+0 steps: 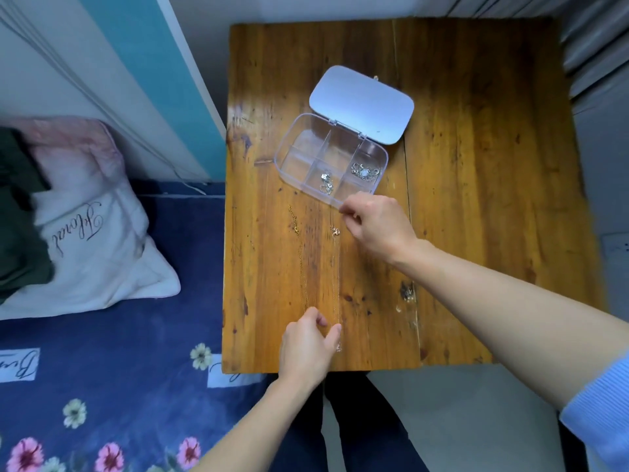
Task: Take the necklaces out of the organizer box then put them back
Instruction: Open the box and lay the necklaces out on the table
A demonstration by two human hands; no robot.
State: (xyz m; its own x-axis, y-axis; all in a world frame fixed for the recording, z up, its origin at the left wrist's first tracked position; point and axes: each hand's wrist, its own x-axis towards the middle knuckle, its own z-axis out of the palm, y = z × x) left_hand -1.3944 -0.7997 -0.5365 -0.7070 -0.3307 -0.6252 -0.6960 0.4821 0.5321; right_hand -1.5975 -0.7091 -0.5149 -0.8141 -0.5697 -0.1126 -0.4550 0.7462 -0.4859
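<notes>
A clear plastic organizer box (289,144) stands open on the wooden table (476,199), its white lid (362,103) tipped back. Silver necklaces lie in two of its front compartments (326,183) (365,172). A thin gold necklace (301,260) is stretched out on the wood in front of the box. Beside it runs a second fine chain with a small pendant (336,231). My right hand (377,226) pinches the far end of this chain near the box's front edge. My left hand (311,345) pinches its near end by the table's front edge.
A bed with a dark blue flowered sheet (112,369) and a white-and-pink pillow (92,233) lies left of the table. Dark trousers (360,430) show below the table's front edge. Grey floor (459,420) is at the lower right.
</notes>
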